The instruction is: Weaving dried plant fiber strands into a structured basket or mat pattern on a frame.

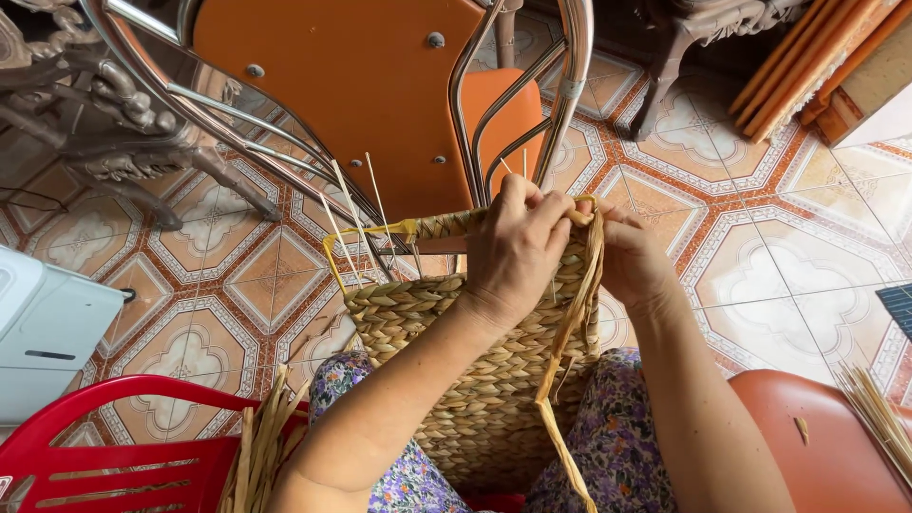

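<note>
The woven basket (475, 380) sits at the centre of the frame, resting on the person's lap, which is covered in floral-print fabric (617, 446). Its wall is made of braided, straw-coloured fibre rows. A yellow wire frame (356, 236) runs along the unfinished upper rim, and several thin pale stakes (347, 204) project upward from the rim at centre left.

The left hand (513, 252) lies over the top edge of the basket, slightly right of centre. Its grip is closed, fingers curled over the rim and the braid at that point. The right hand (632, 256) is just beside it, to the right, partly hidden behind the left hand and the basket edge. Its fingers are curled at the rim; what exactly they pinch cannot be told. A loose fibre strand (565, 361) hangs from between the two hands down the front of the basket wall towards the lower centre.

Behind the basket, in the upper centre, stands an orange chair with a chrome tube frame (370, 85). A red plastic chair (104, 446) occupies the lower left, with a bundle of dry fibre (261, 446) beside it. A bundle of thin sticks (879, 408) lies on an orange seat (817, 437) at lower right. The floor is patterned tile (788, 237).
</note>
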